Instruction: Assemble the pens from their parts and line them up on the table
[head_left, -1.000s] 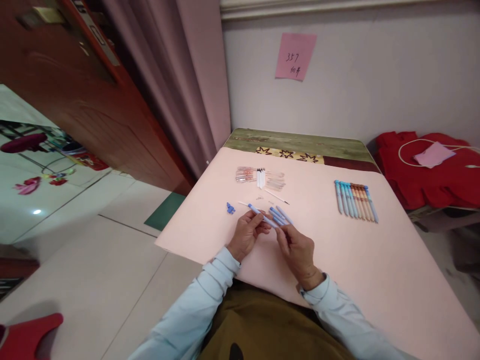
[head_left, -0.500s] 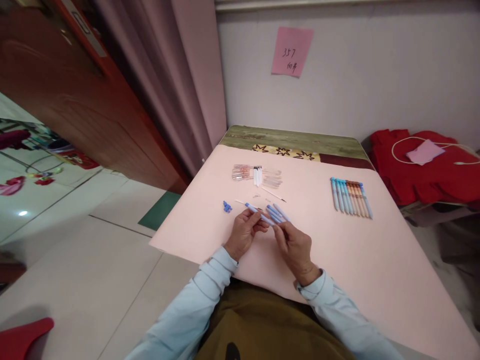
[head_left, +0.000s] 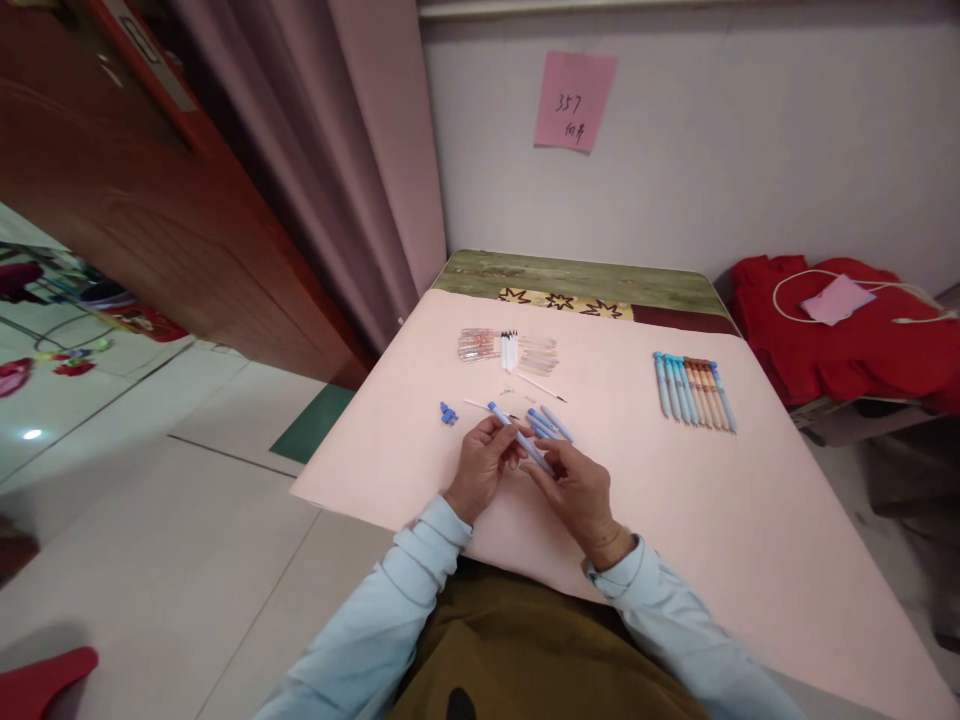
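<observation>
A light blue pen barrel slants between my two hands above the table. My left hand pinches its upper part, near the darker blue end. The fingers of my right hand are closed around its lower end, partly hiding it. Just beyond my hands lie several loose blue pen parts. A thin white refill lies beside them, partly behind the held barrel. Another refill with a dark tip rests farther back. Small blue pieces sit in a cluster to the left of my left hand.
Clear barrel parts, white refills with black tips and pale parts lie grouped at the back. A row of blue and brown pens lies at the right. Red cloth is beyond the table's right edge.
The pen barrel has tilted more steeply, its lower end coming toward me. My right hand has shifted slightly left and down with it. The whole view has shifted a little.
</observation>
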